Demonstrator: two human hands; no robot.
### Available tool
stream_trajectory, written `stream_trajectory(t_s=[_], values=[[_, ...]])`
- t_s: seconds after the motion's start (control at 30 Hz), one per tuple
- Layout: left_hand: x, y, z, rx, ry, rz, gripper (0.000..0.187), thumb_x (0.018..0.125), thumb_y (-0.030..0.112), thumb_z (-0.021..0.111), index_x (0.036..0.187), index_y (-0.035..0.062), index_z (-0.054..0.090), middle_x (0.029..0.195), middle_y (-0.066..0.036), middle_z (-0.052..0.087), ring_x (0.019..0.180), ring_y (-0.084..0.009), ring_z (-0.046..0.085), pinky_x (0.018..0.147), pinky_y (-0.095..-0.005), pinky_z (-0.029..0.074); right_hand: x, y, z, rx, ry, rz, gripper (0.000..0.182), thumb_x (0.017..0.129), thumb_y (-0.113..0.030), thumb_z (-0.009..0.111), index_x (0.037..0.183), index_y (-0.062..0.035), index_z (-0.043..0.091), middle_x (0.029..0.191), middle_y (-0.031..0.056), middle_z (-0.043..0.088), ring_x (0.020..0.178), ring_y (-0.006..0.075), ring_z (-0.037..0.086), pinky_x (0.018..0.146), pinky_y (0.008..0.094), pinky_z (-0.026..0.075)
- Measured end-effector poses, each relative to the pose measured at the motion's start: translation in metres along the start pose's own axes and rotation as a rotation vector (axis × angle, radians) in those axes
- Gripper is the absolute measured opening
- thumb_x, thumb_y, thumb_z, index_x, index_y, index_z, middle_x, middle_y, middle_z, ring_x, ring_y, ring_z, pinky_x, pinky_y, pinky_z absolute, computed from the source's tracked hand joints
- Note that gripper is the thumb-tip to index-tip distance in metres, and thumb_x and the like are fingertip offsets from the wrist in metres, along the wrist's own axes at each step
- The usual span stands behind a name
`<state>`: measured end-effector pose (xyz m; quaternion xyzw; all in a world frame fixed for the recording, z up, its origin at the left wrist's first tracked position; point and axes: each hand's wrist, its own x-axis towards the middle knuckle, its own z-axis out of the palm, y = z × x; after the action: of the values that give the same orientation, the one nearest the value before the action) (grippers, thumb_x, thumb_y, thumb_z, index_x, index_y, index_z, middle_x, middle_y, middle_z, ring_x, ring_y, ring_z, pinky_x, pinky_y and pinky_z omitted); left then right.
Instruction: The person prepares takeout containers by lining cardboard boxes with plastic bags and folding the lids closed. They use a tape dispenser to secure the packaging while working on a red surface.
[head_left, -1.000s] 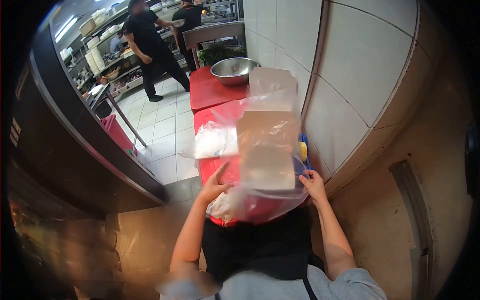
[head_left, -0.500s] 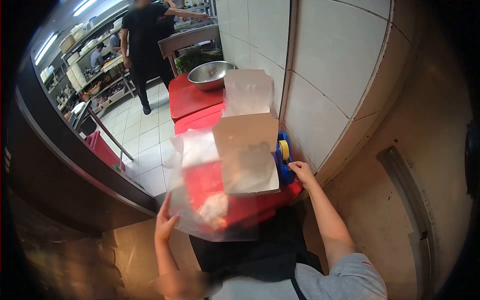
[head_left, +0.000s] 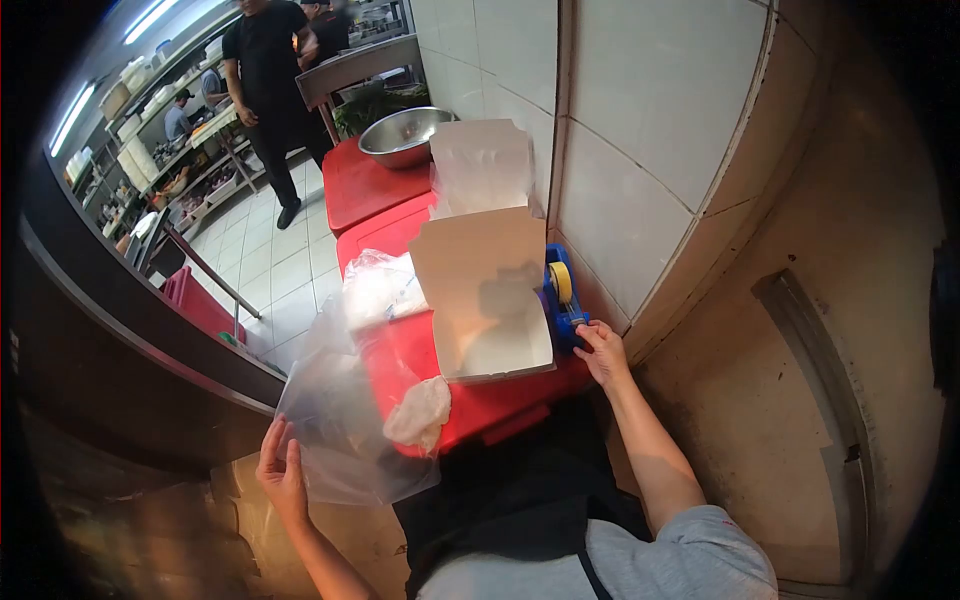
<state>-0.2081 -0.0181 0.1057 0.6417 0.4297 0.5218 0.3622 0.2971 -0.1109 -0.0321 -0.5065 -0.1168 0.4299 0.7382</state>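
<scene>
My left hand [head_left: 282, 468] pinches the edge of a clear plastic bag [head_left: 345, 445], which hangs beside the red surface [head_left: 395, 358] and partly over it. At the front of a blue tape dispenser [head_left: 572, 326], my right hand [head_left: 604, 355] has its fingertips closed at the tape's cutting end. A yellow tape roll [head_left: 559, 283] sits in the dispenser. Left of it stands an open cardboard box [head_left: 470, 255], lid up and pale inside. A crumpled whitish cloth [head_left: 420, 412] lies near the front edge, by the bag.
Behind the open box are another open box [head_left: 482, 165] and a steel bowl [head_left: 405, 140]. A white plastic-wrapped bundle [head_left: 385, 288] lies to the left. A tiled wall [head_left: 635, 200] borders the right side. A person in black [head_left: 265, 75] stands on the kitchen floor.
My left hand has moved left and down, drawing the plastic bag away from the open box and off more of the red surface. My right hand stays at the tape dispenser.
</scene>
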Motion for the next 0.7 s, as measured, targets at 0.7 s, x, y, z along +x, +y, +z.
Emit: stream_trajectory(t_s=[0.7], values=[[-0.027, 0.120, 0.156, 0.056, -1.303, 0.439, 0.056, 0.068, -0.010, 0.049, 0.123, 0.0017, 0.050, 0.132, -0.014, 0.047, 0.113, -0.0338, 0.052, 0.091, -0.0390, 0.046, 0.041, -0.022, -0.037, -1.491, -0.140, -0.821, 0.020, 0.067, -0.010, 0.074, 0.060, 0.0002, 0.057, 0.077, 0.0185, 0.061, 0.070, 0.0320, 0.061, 0.065, 0.0391, 0.048]])
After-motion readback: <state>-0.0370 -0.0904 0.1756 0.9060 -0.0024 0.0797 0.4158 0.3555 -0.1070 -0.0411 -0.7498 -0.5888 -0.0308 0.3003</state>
